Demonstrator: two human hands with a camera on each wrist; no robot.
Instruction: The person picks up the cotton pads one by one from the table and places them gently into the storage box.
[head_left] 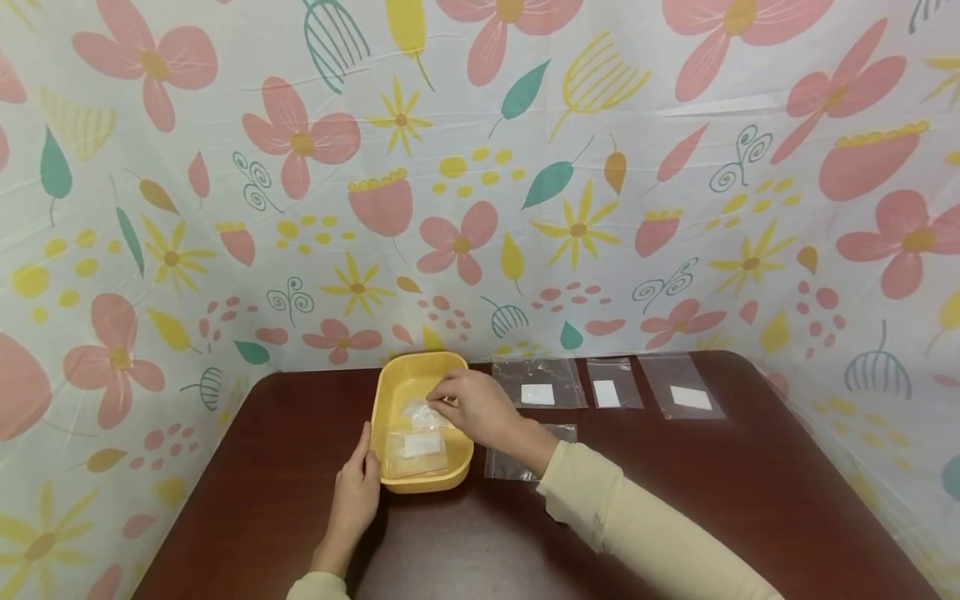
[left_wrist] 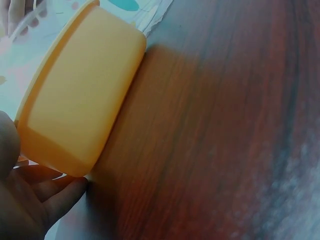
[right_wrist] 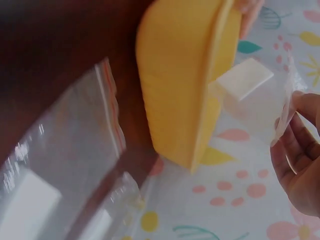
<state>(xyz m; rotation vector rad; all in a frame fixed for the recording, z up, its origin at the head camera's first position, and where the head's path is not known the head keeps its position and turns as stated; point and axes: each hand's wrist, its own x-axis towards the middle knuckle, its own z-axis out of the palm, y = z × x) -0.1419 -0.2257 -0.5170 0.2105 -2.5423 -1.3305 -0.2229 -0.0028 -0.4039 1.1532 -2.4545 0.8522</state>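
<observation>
A yellow plastic tub (head_left: 423,483) rests on the brown table. At its left side, my left hand (head_left: 356,496) grips the rim and wall, and the left wrist view has the fingers (left_wrist: 65,197) against the tub's lower corner. Over the tub's inside, my right hand (head_left: 476,407) pinches the edge of a clear plastic zip bag (head_left: 426,414). A white label (right_wrist: 245,79) shows on that bag in the right wrist view. Another clear bag (head_left: 412,467) with a white label lies in the near part of the tub.
Along the table's back edge, right of the tub, lie three clear zip bags with white labels: one (head_left: 558,373), a smaller one (head_left: 621,371) and one (head_left: 667,375) farthest right. A further bag (head_left: 502,467) is partly hidden under my right forearm. Behind the table hangs a flowered curtain (head_left: 465,167).
</observation>
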